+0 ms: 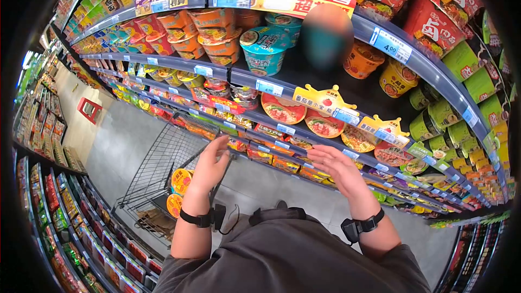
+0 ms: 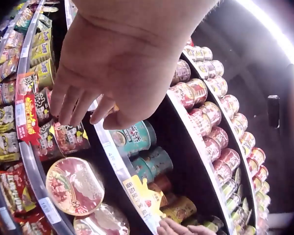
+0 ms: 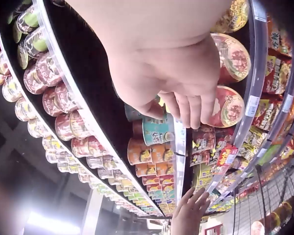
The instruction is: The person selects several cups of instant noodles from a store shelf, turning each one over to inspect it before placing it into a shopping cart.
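Both hands are raised in front of the shelves, apart from each other and holding nothing. My left hand has relaxed fingers, near the cart's handle side in the head view; in the left wrist view the left hand hangs before a teal noodle cup. My right hand has its fingers extended toward the left, below the round noodle bowls. The right wrist view has the right hand in front of the shelf, its fingertips overlapping a price rail. Teal cups stand on the shelf above.
A wire shopping cart with orange-lidded cups and brown cardboard stands at the left. Shelf rails curve across the front. A second shelf row lies at lower left, and a red stand is on the aisle floor.
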Action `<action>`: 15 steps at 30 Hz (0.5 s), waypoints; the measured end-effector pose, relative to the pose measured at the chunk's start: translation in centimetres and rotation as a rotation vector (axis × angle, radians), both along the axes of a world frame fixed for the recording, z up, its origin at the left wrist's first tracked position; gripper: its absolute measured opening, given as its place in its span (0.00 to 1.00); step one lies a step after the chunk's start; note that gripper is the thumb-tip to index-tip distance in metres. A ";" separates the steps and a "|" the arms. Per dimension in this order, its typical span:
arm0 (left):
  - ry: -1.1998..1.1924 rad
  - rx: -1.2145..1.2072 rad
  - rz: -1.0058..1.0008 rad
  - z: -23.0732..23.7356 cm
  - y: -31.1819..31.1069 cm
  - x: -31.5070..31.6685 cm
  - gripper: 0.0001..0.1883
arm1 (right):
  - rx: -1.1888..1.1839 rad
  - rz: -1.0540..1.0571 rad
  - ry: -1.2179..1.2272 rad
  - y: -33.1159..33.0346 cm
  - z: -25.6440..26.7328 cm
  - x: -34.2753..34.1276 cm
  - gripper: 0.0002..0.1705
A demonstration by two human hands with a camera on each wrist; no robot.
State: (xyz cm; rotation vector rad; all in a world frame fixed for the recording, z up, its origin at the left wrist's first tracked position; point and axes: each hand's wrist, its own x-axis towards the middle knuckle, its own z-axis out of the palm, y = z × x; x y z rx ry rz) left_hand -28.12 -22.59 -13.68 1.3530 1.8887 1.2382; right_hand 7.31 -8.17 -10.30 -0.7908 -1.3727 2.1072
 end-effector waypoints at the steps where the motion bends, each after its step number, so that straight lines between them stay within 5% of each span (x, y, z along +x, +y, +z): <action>1: 0.005 -0.010 0.005 0.5 0.7 0.9 0.25 | 0.014 0.025 0.040 0.4 0.1 0.0 0.25; 15: 0.077 0.279 0.064 7.1 11.5 -1.4 0.29 | 0.276 -0.069 0.277 8.6 5.9 -10.6 0.44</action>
